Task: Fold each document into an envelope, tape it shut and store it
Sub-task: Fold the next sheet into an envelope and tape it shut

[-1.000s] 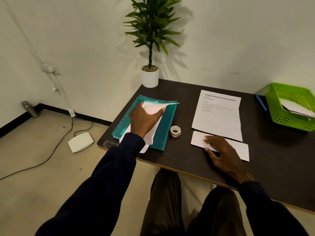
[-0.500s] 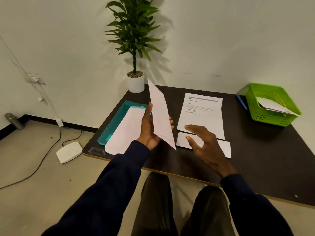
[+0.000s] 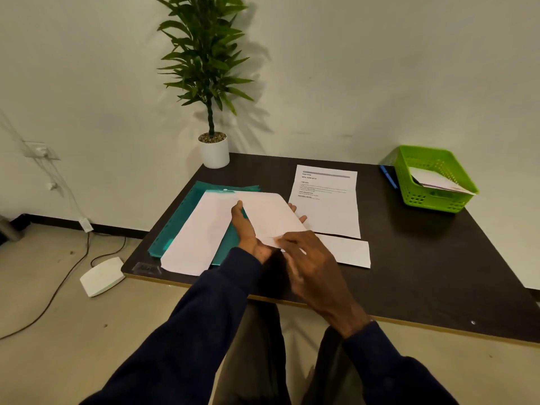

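My left hand (image 3: 248, 232) holds a white envelope (image 3: 270, 216) flat above the dark table (image 3: 438, 273), thumb on top and fingers underneath. My right hand (image 3: 309, 267) pinches the envelope's near edge. A printed document (image 3: 327, 206) lies to the right of it, with a folded white paper (image 3: 347, 252) just below the document. Another white envelope (image 3: 198, 238) rests on a teal folder (image 3: 178, 226) at the table's left. The tape roll is hidden behind my hands.
A green basket (image 3: 432, 182) with papers inside stands at the far right, a blue pen (image 3: 388, 176) beside it. A potted plant (image 3: 213, 147) stands at the table's back corner. Cables and a white box (image 3: 102, 276) lie on the floor to the left.
My left hand lifted one envelope off the folder, swung it to the middle and laid it flatter. My right hand left the folded paper and took the envelope's near edge.
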